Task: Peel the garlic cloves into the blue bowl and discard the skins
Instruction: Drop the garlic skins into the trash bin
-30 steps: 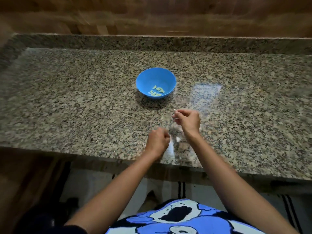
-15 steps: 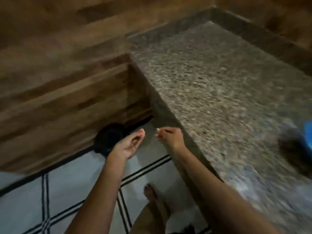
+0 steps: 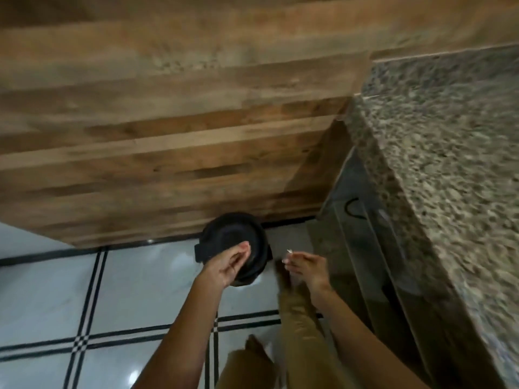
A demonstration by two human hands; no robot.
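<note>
Left hand (image 3: 231, 262) hovers palm-up over the black bin (image 3: 224, 234), fingers bunched against the thumb, contents unclear. Right hand (image 3: 307, 266), just beside it, pinches a pale skin scrap (image 3: 289, 251).

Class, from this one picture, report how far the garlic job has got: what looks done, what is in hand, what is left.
Done: cannot be judged; the blue bowl is out of view. In hand: discarding. The left hand hovers over the black bin on the floor; the right hand beside it pinches a pale scrap of skin. Left: dropping that scrap in the bin.
</note>
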